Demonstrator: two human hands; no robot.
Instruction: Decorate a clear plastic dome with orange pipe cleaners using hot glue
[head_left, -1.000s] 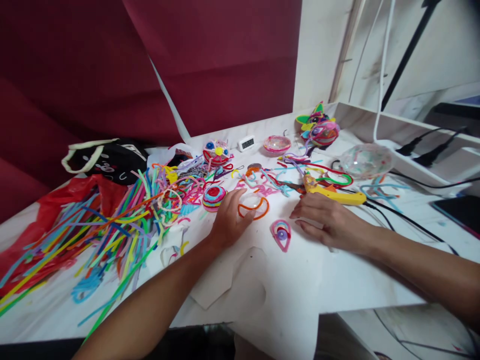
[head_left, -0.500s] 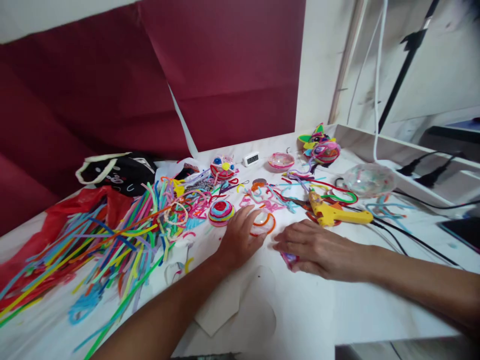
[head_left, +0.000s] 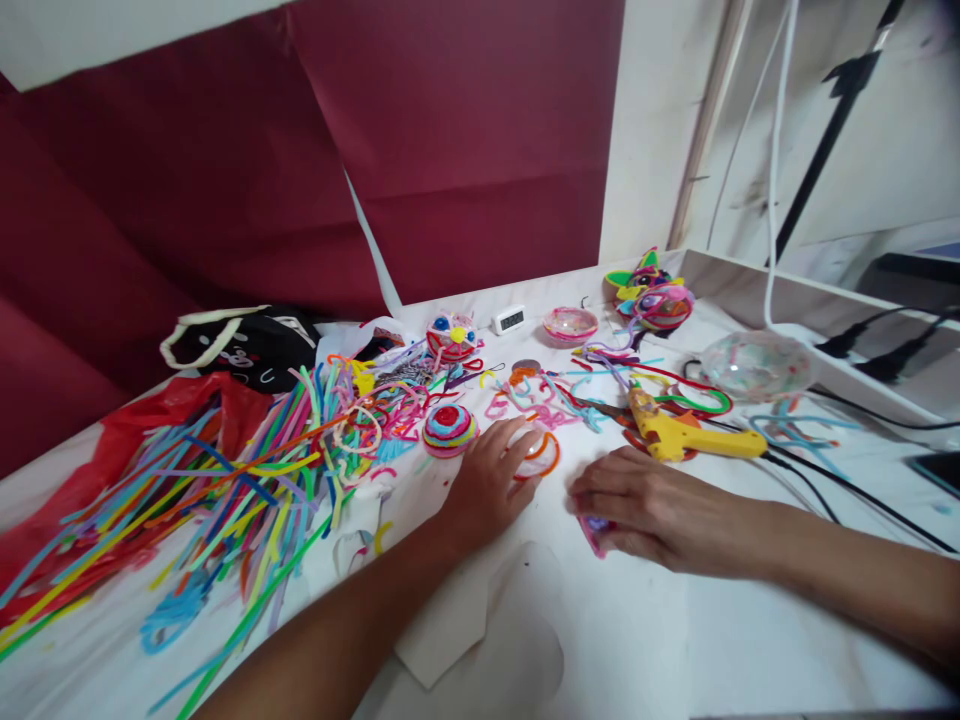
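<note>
My left hand [head_left: 491, 485] has its fingers curved round the left side of a clear half ball [head_left: 541, 456] edged with orange pipe cleaner, which rests on the white table. To the right, my right hand [head_left: 649, 510] is closed over a small pink and purple piece [head_left: 597, 535]; most of it hides under the fingers. A striped pipe-cleaner dome [head_left: 450, 430], red at its top, sits just beyond the left hand. The yellow glue gun [head_left: 686, 435] lies behind the right hand.
Loose pipe cleaners [head_left: 277, 490] cover the left side, partly on a red plastic bag [head_left: 225, 400]. Behind stand a decorated ball [head_left: 452, 338], a small white timer [head_left: 509, 319], a pink-rimmed bowl [head_left: 570, 325] and a clear bowl [head_left: 757, 365]. Black cables [head_left: 862, 500] cross the right.
The whole view has shifted slightly, so things appear farther right. My right hand has edged right with the pink and purple piece. My left hand stays at the half ball.
</note>
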